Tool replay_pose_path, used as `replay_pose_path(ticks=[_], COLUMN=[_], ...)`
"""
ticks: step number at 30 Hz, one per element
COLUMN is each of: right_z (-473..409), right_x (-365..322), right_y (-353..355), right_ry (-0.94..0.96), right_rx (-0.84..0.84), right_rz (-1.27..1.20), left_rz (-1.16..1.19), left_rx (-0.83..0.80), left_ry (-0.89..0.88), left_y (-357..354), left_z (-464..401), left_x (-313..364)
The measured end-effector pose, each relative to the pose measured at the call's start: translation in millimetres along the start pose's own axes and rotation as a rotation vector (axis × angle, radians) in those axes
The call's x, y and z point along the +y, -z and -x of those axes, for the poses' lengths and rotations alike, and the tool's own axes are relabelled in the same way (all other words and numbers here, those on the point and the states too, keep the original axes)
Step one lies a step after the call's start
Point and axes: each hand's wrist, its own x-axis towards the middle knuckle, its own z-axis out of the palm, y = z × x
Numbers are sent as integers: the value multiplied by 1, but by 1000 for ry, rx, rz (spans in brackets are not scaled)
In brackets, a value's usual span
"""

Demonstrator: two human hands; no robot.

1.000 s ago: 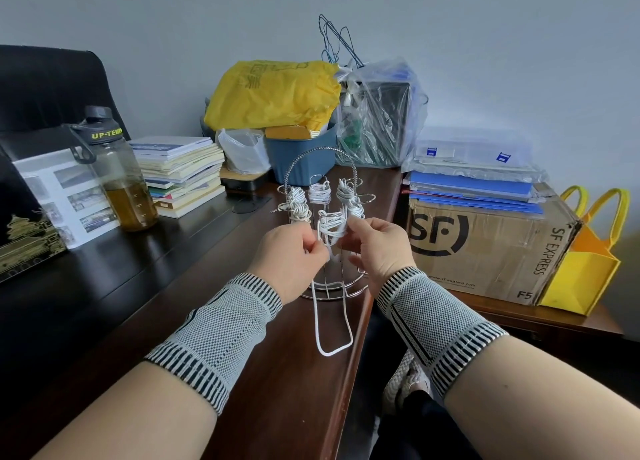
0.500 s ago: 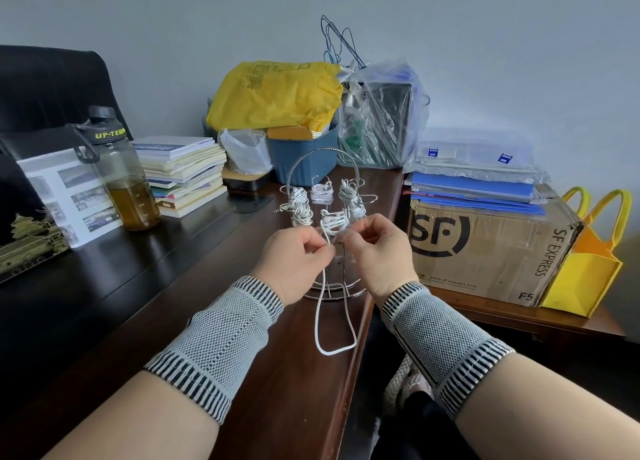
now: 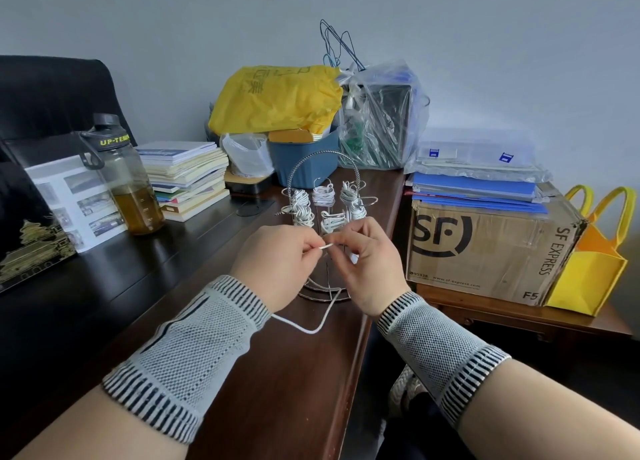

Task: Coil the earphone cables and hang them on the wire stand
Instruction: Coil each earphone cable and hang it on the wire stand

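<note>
**One cable left in my fingers, rest on the stand**

Nearest: slack of the white earphone cable droops in a loop onto the desk btwn my wrists. Both hands meet just in front of the wire stand. Left hand and right hand each pinch the cable, thumb + forefinger tight, short taut bit btwn them, prob so I can start the next turn w/o it slipping. Beyond, approx 5 coiled bundles hang on the stand's hooks, off the desk so they don't tangle. Count is rough; some overlap.
</note>
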Motion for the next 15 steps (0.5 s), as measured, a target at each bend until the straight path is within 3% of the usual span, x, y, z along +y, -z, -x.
replay_pose_path(ticks=[6,11,15], right_z=[2,-4,-11], right_x=[3,-1,-6], right_y=[4,10,11], right_ry=[-145,-228,-514], right_rx=[16,64,125], right_rz=[-153,-206,-472], left_rz=[136,343,461], left_rx=[-60,71,145], left_ry=[29,93,124], left_y=[15,2,-12], left_z=[-9,-21,-28], left_x=[-12,-9,1])
